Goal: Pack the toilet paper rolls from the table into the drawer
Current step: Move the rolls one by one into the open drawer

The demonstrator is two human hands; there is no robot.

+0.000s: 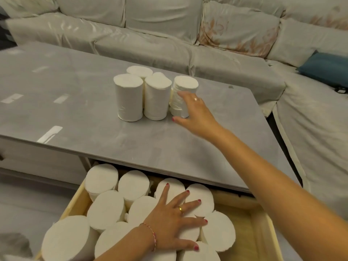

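the right hand [195,112] reached out over the grey, smooth-topped table [79,102], its fingers and thumb spread wide around the nearest upright white toilet paper roll [183,96]; the fingers lay against that roll's side and the thumb sat low by its base, but whether the grip had closed was hard to tell. a ring [195,99] showed on one finger. just left of that hand, the other white toilet paper rolls on the table [143,93] stood upright in a tight cluster, touching one another.

the left hand [175,217] lay flat with its fingers straight and splayed, pressing down on the tops of the white toilet paper rolls packed upright in the drawer [107,210]. it wore a gold ring [180,209] and a thin red-and-white string bracelet [152,235] at the wrist. those rolls filled the drawer's space under and to the left of that hand, standing close together. right of the hand, the light wooden pulled-out drawer [250,234] showed a bare stretch of floor.

beyond the right hand, past the table's far edge, ran a pale cloth-covered sofa [169,34], with a dark teal cushion [327,66] far off to the right.
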